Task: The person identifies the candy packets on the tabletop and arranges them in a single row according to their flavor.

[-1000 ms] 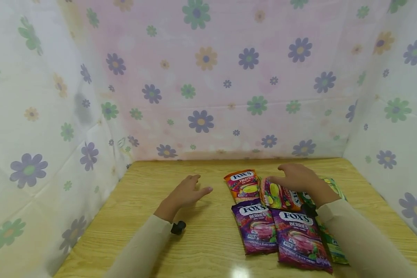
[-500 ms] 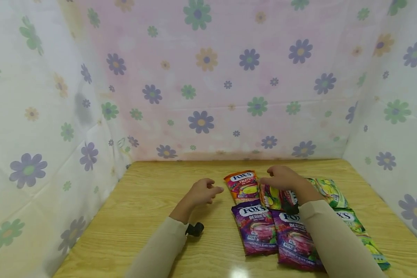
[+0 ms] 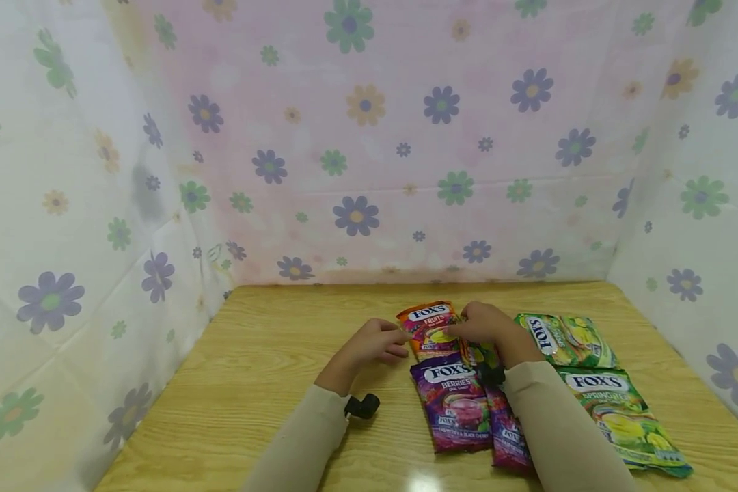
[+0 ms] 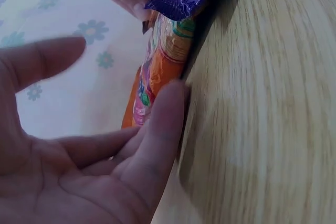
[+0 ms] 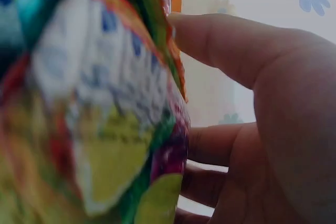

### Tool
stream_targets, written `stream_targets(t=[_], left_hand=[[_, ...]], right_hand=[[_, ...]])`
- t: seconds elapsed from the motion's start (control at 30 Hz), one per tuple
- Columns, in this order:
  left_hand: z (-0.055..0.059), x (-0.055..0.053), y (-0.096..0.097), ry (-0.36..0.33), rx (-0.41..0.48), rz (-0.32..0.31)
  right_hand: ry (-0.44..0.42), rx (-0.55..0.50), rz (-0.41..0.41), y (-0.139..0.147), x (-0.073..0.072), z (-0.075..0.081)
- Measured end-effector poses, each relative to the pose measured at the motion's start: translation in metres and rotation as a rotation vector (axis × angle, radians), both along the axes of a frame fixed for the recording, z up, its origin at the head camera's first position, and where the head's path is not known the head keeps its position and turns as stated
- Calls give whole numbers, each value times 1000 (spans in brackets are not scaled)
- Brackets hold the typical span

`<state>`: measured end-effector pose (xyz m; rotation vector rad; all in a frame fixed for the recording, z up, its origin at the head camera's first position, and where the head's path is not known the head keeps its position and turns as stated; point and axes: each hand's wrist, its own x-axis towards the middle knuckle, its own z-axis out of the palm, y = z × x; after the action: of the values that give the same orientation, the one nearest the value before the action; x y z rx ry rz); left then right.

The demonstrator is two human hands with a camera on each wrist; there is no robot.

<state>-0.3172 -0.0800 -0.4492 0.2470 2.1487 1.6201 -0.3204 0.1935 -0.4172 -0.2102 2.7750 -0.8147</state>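
An orange candy bag (image 3: 427, 328) marked FOX'S Fruits lies at the back of the group. My left hand (image 3: 372, 344) is at its left edge, fingers extended; in the left wrist view the fingertips (image 4: 170, 103) meet the bag's side while the thumb stands away. Over the bag's right edge reaches my right hand (image 3: 488, 328), thumb on or just above the front. The right wrist view has its thumb (image 5: 220, 40) and fingers spread apart behind a nearer, blurred bag (image 5: 110, 103). Below that hand, a second fruit candy bag (image 3: 481, 353) is mostly covered.
Two purple Berries candy bags (image 3: 458, 406) lie in front, the right one (image 3: 506, 434) partly under the forearm. Green Spring Tea bags (image 3: 621, 417) lie to the right, one turned sideways (image 3: 568, 339) behind. Flowered cloth walls (image 3: 357, 171) surround the wooden table (image 3: 301, 314).
My left hand has moved right to the orange bag. The right hand has moved left and lower, off the green bags and over to the orange bag's right edge.
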Motion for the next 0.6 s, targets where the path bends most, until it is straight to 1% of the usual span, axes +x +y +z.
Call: stream_targets(t=[0.13, 0.2, 0.27, 0.43, 0.6], left_hand=[[0, 1, 1, -36, 58, -48], [-1, 1, 2, -56, 87, -61], [-2, 0, 2, -76, 122, -66], [-7, -1, 5, -112, 192, -65], [-10, 0, 6, -124, 214, -61]], right_hand=[[44, 94, -7, -2, 4, -4], [74, 136, 5, -2, 5, -6], [103, 153, 4, -2, 5, -9], [148, 133, -21, 1, 2, -16], [149, 84, -18, 0, 5, -14]])
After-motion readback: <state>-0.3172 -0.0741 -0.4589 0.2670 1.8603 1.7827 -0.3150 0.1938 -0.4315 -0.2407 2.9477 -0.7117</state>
